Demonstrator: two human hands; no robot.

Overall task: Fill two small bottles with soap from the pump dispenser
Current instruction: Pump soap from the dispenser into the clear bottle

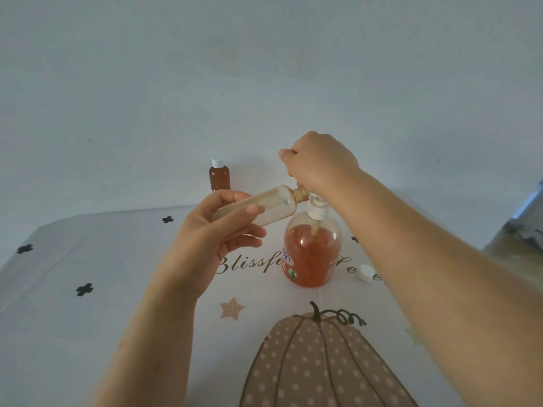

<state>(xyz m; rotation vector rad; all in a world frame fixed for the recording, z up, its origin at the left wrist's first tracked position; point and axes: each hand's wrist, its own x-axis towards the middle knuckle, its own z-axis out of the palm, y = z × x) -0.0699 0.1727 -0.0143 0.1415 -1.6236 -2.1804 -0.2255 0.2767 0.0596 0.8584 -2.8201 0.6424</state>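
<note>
Noted tabletop (88, 259) under a pale cloth printed with a dotted pumpkin, a star, black clover marks and script lettering.

Found pump dispenser (313, 251) standing upright near the middle of the cloth. Clear body, well over half full of orange soap, white pump head on top.

Recorded right hand (320, 163) over the pump head, fingers curled together into a fist, underside resting on the pump.

Recorded left hand (217, 233) raised off the tabletop just left of the dispenser, thumb and fingers wrapped round a small clear bottle (264, 207).

Noted that bottle uncapped and tilted nearly flat, with its open neck up against the nozzle beneath the right hand. Inside smeared with a thin pale film; fill level unclear.

Found second small bottle (219, 179) upright at the far edge of the tabletop, well left of the dispenser. Amber contents, white top fitted.

Spotted loose cap (365, 272), white, lying on the cloth just right of the dispenser.
</note>
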